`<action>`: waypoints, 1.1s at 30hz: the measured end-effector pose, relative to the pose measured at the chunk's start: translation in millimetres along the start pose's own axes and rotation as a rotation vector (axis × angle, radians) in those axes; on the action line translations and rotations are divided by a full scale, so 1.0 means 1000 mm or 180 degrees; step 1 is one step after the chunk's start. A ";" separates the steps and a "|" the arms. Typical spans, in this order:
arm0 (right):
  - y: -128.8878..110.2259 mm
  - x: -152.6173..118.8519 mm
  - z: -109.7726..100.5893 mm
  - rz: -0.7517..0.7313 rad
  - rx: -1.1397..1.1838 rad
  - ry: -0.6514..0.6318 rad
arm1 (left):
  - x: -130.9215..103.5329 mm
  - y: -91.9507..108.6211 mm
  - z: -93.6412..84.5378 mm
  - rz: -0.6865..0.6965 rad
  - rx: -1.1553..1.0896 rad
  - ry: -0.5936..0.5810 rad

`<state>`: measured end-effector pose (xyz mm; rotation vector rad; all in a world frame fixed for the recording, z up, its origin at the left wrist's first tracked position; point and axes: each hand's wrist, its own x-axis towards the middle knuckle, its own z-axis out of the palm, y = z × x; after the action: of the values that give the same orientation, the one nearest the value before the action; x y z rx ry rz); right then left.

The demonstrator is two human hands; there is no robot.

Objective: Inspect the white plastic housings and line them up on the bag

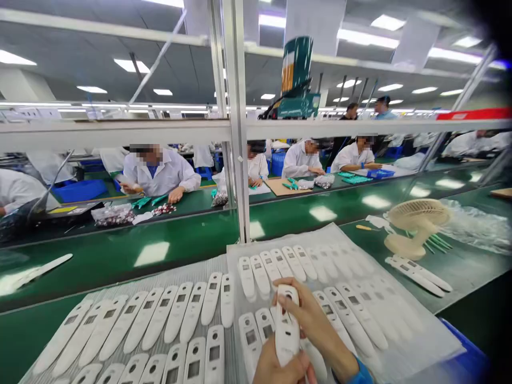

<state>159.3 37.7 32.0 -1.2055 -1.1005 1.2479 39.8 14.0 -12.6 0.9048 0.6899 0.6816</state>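
Holding white casing (287,326) upright over foam sheet (404,314) | head view: left hand (280,368) wraps its lower end, right hand (316,322) pinches its top | judgement: steady grip, thumb clear of window, above rows of casings (160,314) on table (192,240).

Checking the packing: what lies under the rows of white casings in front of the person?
The white casings lie on thin foam sheets spread over the green bench. What is beneath the sheets is covered.
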 end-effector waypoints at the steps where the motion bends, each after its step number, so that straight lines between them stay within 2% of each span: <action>1: -0.005 0.000 0.001 0.0141 0.0013 -0.0096 | -0.004 0.003 0.005 -0.0022 -0.0145 -0.0094; 3: -0.014 0.002 0.001 0.0263 0.0127 -0.0144 | -0.012 0.010 0.014 -0.0006 -0.0346 -0.0153; 6: -0.023 0.003 0.000 0.0394 0.0336 -0.0199 | -0.020 0.021 0.022 0.0010 -0.0440 -0.0039; 13: -0.025 0.002 -0.001 0.0748 0.0922 -0.0605 | -0.022 0.027 0.020 0.0092 -0.0533 -0.0069; 16: -0.028 0.001 0.000 0.0622 0.0898 -0.0683 | -0.021 0.031 0.020 0.0035 -0.0455 0.0036; 19: -0.032 0.000 0.004 0.0355 0.0382 -0.0563 | -0.023 0.038 0.023 0.0012 -0.0100 0.0368; 22: -0.034 -0.001 0.009 0.0361 0.0050 -0.0390 | -0.025 0.040 0.026 0.0106 0.0209 0.0581; 27: -0.032 0.002 0.016 0.0521 0.0360 -0.0198 | -0.028 0.035 0.024 0.0182 0.0259 0.0730; 33: -0.031 0.003 0.020 0.0517 0.0529 -0.0262 | -0.033 0.036 0.019 0.0153 -0.0047 0.0606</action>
<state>142.2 42.6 64.4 -1.1429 -0.9514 1.4948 26.8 -3.5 35.2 0.8520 0.8332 0.8218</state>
